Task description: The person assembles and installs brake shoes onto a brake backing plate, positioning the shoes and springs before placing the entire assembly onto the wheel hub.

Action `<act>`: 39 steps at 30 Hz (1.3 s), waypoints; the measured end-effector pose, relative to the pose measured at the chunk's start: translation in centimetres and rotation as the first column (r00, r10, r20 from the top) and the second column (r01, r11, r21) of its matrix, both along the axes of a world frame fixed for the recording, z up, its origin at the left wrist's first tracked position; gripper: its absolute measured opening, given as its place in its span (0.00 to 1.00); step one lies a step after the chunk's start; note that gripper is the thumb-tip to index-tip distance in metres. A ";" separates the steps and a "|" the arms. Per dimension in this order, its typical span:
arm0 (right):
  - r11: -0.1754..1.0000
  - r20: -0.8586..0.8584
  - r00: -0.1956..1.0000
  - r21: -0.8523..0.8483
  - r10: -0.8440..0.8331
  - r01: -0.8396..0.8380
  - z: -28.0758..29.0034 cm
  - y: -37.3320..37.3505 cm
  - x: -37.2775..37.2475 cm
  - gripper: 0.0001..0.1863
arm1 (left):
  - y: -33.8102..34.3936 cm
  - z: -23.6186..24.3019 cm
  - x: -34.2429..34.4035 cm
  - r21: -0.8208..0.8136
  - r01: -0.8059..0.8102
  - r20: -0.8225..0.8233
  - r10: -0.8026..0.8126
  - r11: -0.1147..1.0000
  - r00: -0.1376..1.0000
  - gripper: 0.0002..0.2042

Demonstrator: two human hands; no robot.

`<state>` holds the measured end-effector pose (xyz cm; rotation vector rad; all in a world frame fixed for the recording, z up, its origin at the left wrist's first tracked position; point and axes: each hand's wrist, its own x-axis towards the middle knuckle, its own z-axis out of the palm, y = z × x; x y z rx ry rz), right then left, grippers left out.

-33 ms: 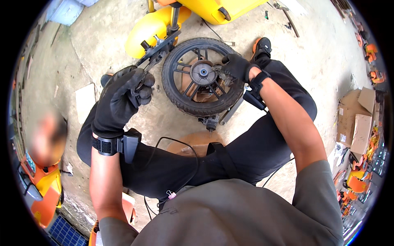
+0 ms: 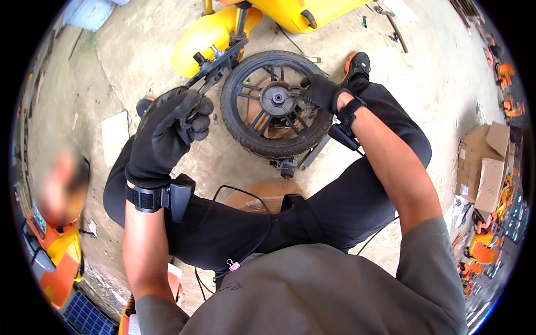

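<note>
A black spoked wheel (image 2: 242, 130) lies on the floor between my legs, its hub (image 2: 277, 99) facing up. My gloved right hand (image 2: 320, 91) is curled at the right of the hub, round a grey metal part (image 2: 306, 106) partly hidden by my fingers. My gloved left hand (image 2: 170, 128) has its fingers bent inward, left of the tyre, near a dark metal fork bracket (image 2: 215, 67); what it holds is too hidden to name. Below the wheel is a small dark mechanical part (image 2: 285, 167).
Yellow scooter bodywork (image 2: 296, 12) lies ahead. A person (image 2: 61, 190), face blurred, is at the far left beside orange and yellow parts (image 2: 58, 279). Cardboard boxes (image 2: 472, 167) and many orange parts (image 2: 483, 251) line the right side. A metal tool (image 2: 396, 30) lies on the floor.
</note>
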<state>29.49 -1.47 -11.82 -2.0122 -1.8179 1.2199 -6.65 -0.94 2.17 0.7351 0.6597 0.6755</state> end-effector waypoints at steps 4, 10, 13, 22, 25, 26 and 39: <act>0.934 -0.353 0.879 -0.275 -0.320 0.229 -2.2 1.2 -2.6 0.20 | -0.1 -0.2 -0.1 0.150 -0.050 -0.073 0.061 0.987 0.995 0.08; 0.837 -0.406 0.739 -0.362 -0.537 0.410 -8.0 1.1 -3.5 0.21 | -0.7 0.5 -0.3 0.091 -0.145 -0.175 0.159 0.985 0.972 0.07; 0.842 -0.269 0.810 -0.320 -0.521 0.435 -13.1 0.3 -0.6 0.21 | -0.7 0.8 0.2 -0.026 -0.109 -0.014 0.109 0.994 0.994 0.05; 0.966 0.141 0.957 0.102 -0.252 0.239 -6.0 2.8 -0.3 0.21 | -0.7 1.1 0.9 -0.133 -0.063 0.111 0.078 0.989 0.991 0.10; 0.942 -0.375 0.865 -0.092 -0.332 0.322 1.3 4.5 0.4 0.18 | -0.3 1.7 1.9 -0.115 0.048 0.206 -0.023 0.992 0.978 0.10; 0.960 -0.492 0.826 -0.104 -0.276 0.259 4.3 4.5 0.3 0.19 | -0.2 1.8 2.1 -0.109 0.078 0.223 -0.052 0.991 0.973 0.10; 0.988 -0.919 0.394 0.083 0.024 0.133 12.4 -0.6 -4.3 0.25 | 0.3 2.5 4.2 -0.051 0.180 0.360 -0.150 0.982 0.921 0.12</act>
